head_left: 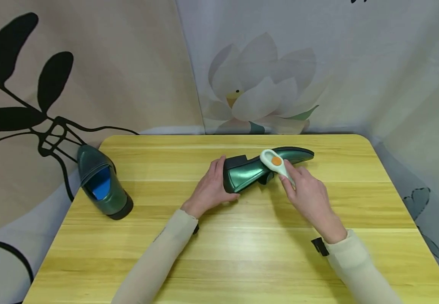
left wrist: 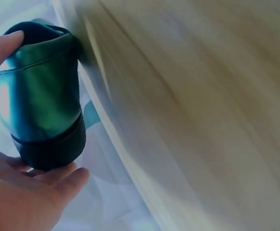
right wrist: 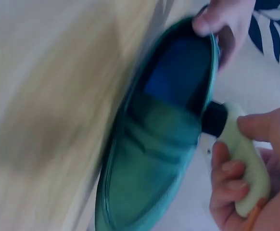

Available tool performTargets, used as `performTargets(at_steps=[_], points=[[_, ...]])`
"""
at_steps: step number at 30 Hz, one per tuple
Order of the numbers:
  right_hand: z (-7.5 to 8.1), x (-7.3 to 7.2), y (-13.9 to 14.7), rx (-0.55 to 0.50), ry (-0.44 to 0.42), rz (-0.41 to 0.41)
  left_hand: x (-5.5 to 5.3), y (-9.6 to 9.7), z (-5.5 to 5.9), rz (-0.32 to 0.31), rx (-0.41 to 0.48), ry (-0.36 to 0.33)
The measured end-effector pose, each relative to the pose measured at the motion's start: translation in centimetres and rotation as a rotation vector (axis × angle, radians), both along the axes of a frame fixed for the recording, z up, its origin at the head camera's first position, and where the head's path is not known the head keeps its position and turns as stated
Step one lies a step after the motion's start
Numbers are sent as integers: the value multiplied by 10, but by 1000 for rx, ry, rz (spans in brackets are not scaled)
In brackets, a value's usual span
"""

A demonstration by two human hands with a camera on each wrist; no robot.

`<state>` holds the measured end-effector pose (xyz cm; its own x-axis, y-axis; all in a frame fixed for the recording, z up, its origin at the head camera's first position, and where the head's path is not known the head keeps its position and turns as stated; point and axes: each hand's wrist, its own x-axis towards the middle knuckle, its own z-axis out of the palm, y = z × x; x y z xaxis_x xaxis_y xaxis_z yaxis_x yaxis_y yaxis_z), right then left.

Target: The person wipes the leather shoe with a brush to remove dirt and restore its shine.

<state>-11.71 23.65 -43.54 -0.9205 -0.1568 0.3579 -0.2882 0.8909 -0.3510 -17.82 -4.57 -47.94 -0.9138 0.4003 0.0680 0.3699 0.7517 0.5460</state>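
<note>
A dark green loafer (head_left: pixel 245 175) is held on its side just above the table, its toe pointing right. My left hand (head_left: pixel 211 185) grips it by the heel. In the left wrist view, the thumb lies at the opening's rim and the fingers (left wrist: pixel 72 185) are under the black heel. My right hand (head_left: pixel 310 194) holds a pale green brush (head_left: pixel 274 161) with an orange spot. In the right wrist view, the brush's dark head (right wrist: pixel 214 119) is against the loafer's side, near the blue insole (right wrist: pixel 181 72). Its bristles cannot be made out.
A second green loafer (head_left: pixel 109 192) with a blue insole stands at the table's left edge, toe pointing away. The light wooden table (head_left: pixel 242 261) has its back edge by a printed curtain (head_left: pixel 139 63), just beyond the held loafer.
</note>
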Motion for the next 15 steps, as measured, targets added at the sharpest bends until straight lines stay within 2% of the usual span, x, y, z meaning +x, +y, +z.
performTargets(at_steps=[4, 9, 11, 15], points=[[-11, 10, -18, -35, 31, 147, 1, 5, 3, -6, 50, 58], [-19, 15, -27, -64, 85, 304, 3, 11, 5, 6, 91, 76], [-20, 14, -28, -65, 108, 312, 4, 12, 6, 12, 110, 74], [-20, 13, -29, -92, 138, 248, 6, 14, 8, 5, 139, 79]])
